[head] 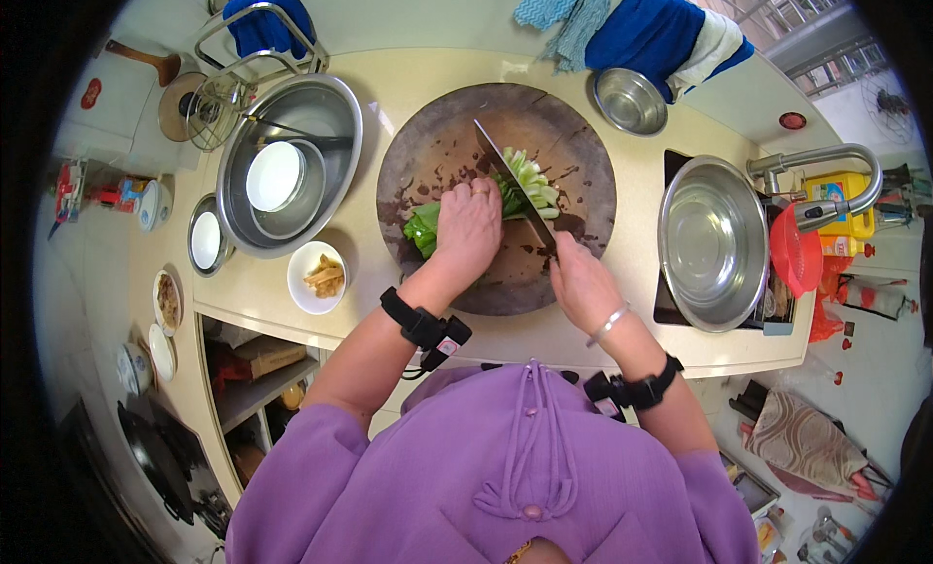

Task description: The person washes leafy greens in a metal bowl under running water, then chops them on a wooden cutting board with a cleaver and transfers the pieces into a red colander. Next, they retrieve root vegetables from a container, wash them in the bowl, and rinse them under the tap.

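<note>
A large round wooden chopping block [466,138] with dark wet blotches lies on the counter before me. My left hand [470,218] presses a bunch of leafy greens [421,229] down on it, the dark leaves sticking out to the left. In my right hand [583,280] is the handle of a kitchen knife [516,189], its long blade slanting away to the upper left. The blade stands close by my left fingers, across the greens. Just right of it lie cut pale green stalk pieces [536,185]. My right fingers hide most of the knife's handle.
Left of the block stand a large metal basin [350,134] holding bowls and a white bowl of yellowish-brown pieces [321,276]. A small metal bowl [630,101] sits back right. Farther right, another metal basin [714,236] rests over the sink beside the faucet [824,159] and a red plastic basket [794,251].
</note>
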{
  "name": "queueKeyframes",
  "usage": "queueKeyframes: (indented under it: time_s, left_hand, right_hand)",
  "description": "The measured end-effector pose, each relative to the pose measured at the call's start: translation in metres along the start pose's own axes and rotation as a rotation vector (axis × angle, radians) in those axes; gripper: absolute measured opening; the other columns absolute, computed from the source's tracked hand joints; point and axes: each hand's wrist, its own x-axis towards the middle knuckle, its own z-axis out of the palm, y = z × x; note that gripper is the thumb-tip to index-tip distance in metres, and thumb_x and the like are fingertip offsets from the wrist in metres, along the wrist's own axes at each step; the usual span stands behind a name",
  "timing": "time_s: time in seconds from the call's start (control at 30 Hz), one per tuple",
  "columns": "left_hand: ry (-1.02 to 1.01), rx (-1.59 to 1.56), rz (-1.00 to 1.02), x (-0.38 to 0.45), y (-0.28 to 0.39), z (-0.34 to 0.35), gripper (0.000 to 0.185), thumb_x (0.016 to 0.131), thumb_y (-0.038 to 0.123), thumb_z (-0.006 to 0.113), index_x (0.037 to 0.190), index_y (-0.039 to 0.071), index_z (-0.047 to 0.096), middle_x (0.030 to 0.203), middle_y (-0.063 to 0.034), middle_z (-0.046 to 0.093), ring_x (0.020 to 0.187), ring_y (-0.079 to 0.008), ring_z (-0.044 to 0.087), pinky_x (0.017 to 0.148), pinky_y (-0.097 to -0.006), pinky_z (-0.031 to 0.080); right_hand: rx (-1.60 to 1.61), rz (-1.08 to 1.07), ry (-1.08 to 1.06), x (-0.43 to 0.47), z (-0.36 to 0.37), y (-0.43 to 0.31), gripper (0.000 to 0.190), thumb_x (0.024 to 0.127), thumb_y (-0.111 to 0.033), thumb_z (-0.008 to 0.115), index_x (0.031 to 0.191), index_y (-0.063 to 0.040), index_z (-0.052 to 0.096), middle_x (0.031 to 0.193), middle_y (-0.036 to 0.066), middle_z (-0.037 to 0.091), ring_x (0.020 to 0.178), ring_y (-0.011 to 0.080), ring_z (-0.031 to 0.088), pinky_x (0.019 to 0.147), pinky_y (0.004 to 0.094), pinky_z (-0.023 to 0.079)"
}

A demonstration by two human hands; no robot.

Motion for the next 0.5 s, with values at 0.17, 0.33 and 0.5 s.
queueKeyframes:
  time_s: [0.17,0.33,0.5]
  left_hand:
    - [-0.067,-0.037,-0.002,0.0,0.001,-0.013,0.077,0.069,0.031,0.07,0.129,-0.008,0.041,0.102,-0.0133,0.054,0.092,-0.0261,0.052,0.078,-0.0354,0.04]
    - [-0.06,-0.166,-0.02,0.0,-0.009,-0.045,0.112,0.063,0.055,0.075,0.138,-0.012,0.025,0.125,-0.0236,0.049,0.115,-0.0379,0.046,0.101,-0.0454,0.03]
    - [-0.188,-0.229,-0.107,-0.01,-0.036,-0.066,0.122,0.059,0.07,0.069,0.137,-0.013,0.024,0.133,-0.0265,0.044,0.13,-0.0434,0.033,0.11,-0.05,0.015]
  right_hand:
    - [0.055,0.018,-0.011,0.035,0.012,0.006,0.02,0.086,-0.01,0.051,0.101,0.001,0.042,0.085,0.028,0.057,0.083,0.0461,0.054,0.069,0.0508,0.044]
    - [0.206,-0.019,0.098,0.022,-0.013,0.004,0.024,0.086,-0.011,0.052,0.106,0.0,0.047,0.093,0.025,0.058,0.089,0.0435,0.055,0.074,0.0486,0.045]
    - [0.308,-0.064,0.157,-0.021,-0.045,-0.011,0.031,0.085,-0.008,0.052,0.115,0.0,0.049,0.098,0.024,0.058,0.092,0.0414,0.055,0.077,0.0453,0.046]
